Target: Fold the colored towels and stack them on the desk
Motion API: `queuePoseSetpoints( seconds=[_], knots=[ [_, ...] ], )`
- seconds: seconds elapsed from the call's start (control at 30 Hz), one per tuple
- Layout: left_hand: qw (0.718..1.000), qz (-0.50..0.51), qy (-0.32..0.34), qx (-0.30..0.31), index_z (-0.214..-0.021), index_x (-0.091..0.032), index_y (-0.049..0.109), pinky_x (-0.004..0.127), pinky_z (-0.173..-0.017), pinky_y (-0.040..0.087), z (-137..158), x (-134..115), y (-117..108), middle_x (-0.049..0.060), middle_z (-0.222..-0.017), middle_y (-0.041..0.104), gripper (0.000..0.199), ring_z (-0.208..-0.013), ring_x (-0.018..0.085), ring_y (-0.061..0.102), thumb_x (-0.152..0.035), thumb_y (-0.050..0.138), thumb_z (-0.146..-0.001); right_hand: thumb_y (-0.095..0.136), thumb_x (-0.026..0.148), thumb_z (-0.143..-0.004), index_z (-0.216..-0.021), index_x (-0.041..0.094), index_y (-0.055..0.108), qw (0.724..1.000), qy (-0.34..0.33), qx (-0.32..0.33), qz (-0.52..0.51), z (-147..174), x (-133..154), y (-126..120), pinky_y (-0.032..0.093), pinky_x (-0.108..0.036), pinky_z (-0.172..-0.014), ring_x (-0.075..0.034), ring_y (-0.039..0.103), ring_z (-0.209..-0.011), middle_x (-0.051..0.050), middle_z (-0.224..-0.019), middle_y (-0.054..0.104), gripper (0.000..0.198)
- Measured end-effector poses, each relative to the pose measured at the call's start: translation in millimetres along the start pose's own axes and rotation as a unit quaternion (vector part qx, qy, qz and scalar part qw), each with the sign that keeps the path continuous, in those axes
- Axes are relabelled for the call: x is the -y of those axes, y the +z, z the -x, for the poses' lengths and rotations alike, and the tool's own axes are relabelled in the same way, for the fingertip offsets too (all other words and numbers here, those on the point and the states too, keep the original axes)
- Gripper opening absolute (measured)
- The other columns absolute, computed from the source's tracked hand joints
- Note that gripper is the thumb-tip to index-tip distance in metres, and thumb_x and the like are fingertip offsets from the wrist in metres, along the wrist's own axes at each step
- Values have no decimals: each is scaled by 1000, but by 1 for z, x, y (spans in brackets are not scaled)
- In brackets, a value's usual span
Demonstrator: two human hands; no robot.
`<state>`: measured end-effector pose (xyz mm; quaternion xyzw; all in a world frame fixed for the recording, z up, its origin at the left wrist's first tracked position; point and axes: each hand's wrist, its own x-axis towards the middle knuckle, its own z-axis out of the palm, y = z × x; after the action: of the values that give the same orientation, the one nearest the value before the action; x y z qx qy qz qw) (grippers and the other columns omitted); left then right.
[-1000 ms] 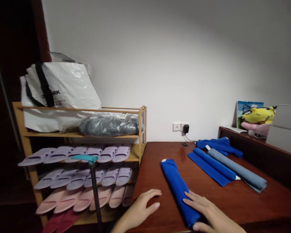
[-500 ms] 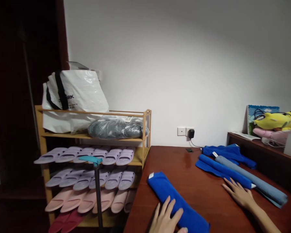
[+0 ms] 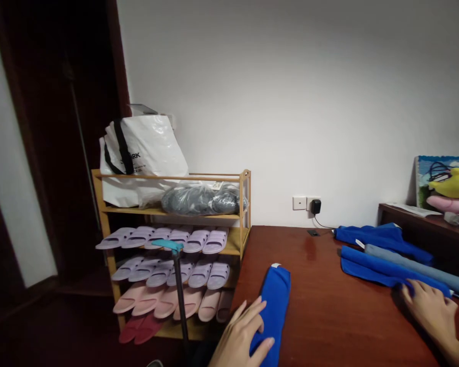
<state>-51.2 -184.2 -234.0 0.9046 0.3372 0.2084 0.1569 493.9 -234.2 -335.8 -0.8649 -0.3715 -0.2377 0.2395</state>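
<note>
A folded blue cloth [image 3: 277, 300] with a white tag lies lengthwise near the table's left edge. My left hand [image 3: 243, 334] rests on its near left side, fingers apart and thumb on the fabric. Over on the right, a rolled blue cloth [image 3: 386, 267] lies with a loose flap toward me. My right hand [image 3: 432, 311] is at that cloth's near edge, fingers curled, with a bit of blue showing between them. Behind it runs a grey-blue rolled cloth [image 3: 409, 262] with a white tag. A loosely bunched blue cloth [image 3: 378, 237] lies farther back.
The brown table [image 3: 321, 316] meets the wall, where a black plug [image 3: 315, 206] sits in a socket. A wooden rack [image 3: 245, 219] of slippers stands left, bearing a white bag [image 3: 153, 148]. A turquoise-topped pole [image 3: 179, 290] stands before it. A raised shelf [image 3: 390, 216] holds a yellow plush toy [image 3: 453, 182].
The view has swung left. The folded blue cloth has turned from slanting to nearly straight away from me, with my left hand on it. My right hand's fingers have curled at the rolled cloth's edge.
</note>
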Motion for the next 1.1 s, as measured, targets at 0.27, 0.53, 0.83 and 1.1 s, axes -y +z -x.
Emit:
queuePoseSetpoints(
  seconds=[0.27,0.53,0.83,1.1],
  knots=[
    [999,-30,-23,-11,-91,-22,56,35,-78,47,-29,-28,-10,6,-92,64,18,-85,24,61,-35,45,-88,37,52,-84,-91,19,63,869,-186,308,-339,96,192,-80,46,-36,-84,-23,60,-92,-9,-96,67,42],
    [984,-126,-78,102,-113,-8,54,50,-82,43,-73,-11,23,23,-107,62,52,-99,41,58,-38,60,-71,47,27,-76,-133,19,38,767,-182,338,-515,137,276,-82,40,-38,-101,-19,53,-114,-9,-127,55,59],
    [978,134,-146,60,-71,-18,48,23,-52,46,-84,13,29,-3,-58,50,11,-57,16,60,-20,41,-79,49,46,-83,-107,17,58,717,-177,410,-535,140,252,-97,46,-37,-89,-22,59,-98,-9,-105,63,38],
    [981,83,-172,45,-82,-18,52,30,-65,48,-63,19,14,3,-71,58,13,-71,21,64,-17,40,-83,38,49,-89,-121,29,56,837,-335,309,-303,153,258,-122,27,-51,-107,-26,46,-119,-6,-126,54,42]
  ],
)
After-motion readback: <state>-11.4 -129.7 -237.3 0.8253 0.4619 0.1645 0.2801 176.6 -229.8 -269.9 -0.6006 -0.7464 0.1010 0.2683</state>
